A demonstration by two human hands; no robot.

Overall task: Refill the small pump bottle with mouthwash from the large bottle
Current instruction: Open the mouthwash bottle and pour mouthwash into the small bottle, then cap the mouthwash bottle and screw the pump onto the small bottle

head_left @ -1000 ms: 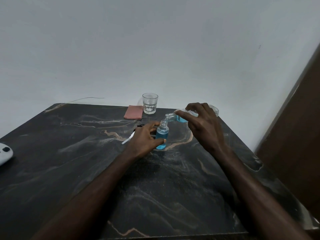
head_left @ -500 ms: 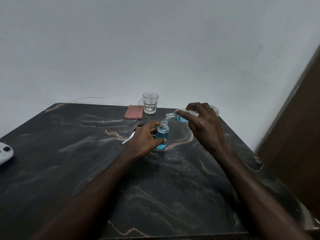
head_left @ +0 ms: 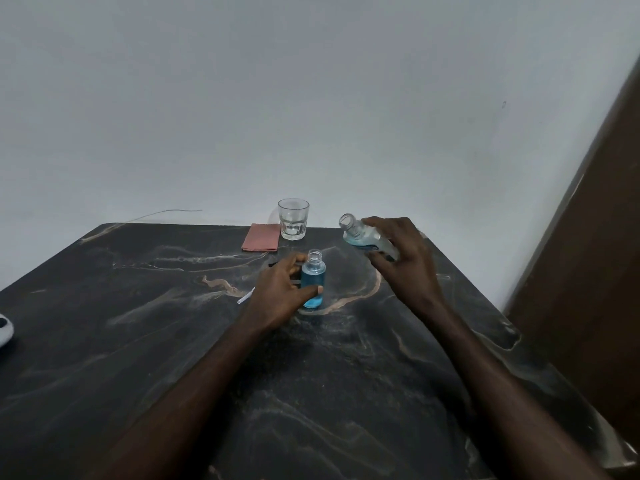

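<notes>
The small bottle (head_left: 312,280) stands upright on the dark marble table (head_left: 138,341), its neck uncapped and blue mouthwash reaching near its shoulder. My left hand (head_left: 282,292) grips it from the left, thumb across its front. My right hand (head_left: 403,263) holds the large clear bottle (head_left: 363,237) above the table to the right, tilted with its open mouth pointing up and left, away from the small bottle. A little blue liquid sits inside it. A thin white pump tube (head_left: 245,297) pokes out from behind my left hand.
A clear drinking glass (head_left: 293,219) stands at the table's far edge, with a folded pink cloth (head_left: 261,237) just left of it. A white object (head_left: 5,330) lies at the left edge. A brown panel (head_left: 588,271) rises on the right.
The large bottle was tipped with its mouth over the small bottle's neck. My right hand has since lifted it back to the right and turned its mouth upward. My left hand stayed put.
</notes>
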